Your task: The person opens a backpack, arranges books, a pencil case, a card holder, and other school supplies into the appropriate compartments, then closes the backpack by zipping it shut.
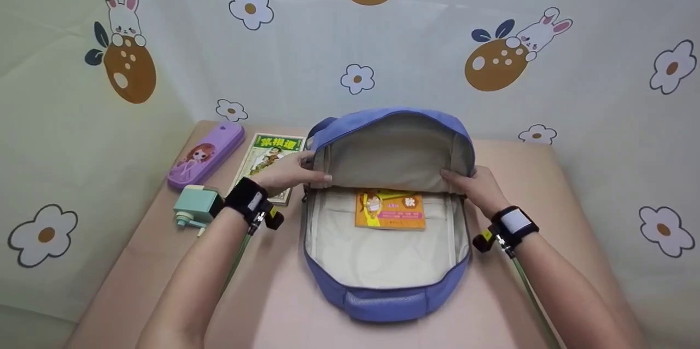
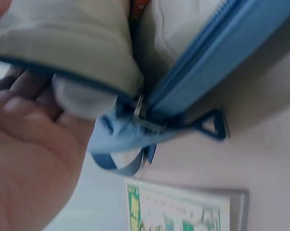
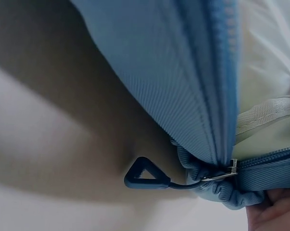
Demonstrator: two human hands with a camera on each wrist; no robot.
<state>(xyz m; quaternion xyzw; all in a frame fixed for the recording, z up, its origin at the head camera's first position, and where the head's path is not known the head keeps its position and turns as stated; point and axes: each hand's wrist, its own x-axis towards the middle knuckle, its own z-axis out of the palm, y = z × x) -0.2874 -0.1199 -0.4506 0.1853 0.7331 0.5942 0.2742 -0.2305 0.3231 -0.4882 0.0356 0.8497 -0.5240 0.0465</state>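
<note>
A blue backpack (image 1: pixel 385 305) lies on the table with its main compartment unzipped and its front flap raised, showing the pale lining. Inside it rests an orange booklet (image 1: pixel 389 216) with a cartoon figure. My left hand (image 1: pixel 287 170) pinches the flap's left edge, thumb on the lining and fingers behind it. At the opposite edge my right hand (image 1: pixel 477 187) grips the flap the same way. The left wrist view shows a zipper pull (image 2: pixel 209 126) hanging beside the left hand; another zipper pull (image 3: pixel 147 175) is at the corner in the right wrist view.
Left of the backpack lie a green-and-white book (image 1: pixel 265 155), a purple pencil case (image 1: pixel 206 156) with a girl's picture, and a mint-green box-shaped device with a crank (image 1: pixel 196 204). A patterned cloth (image 1: pixel 306 48) hangs behind the pink table (image 1: pixel 262 294).
</note>
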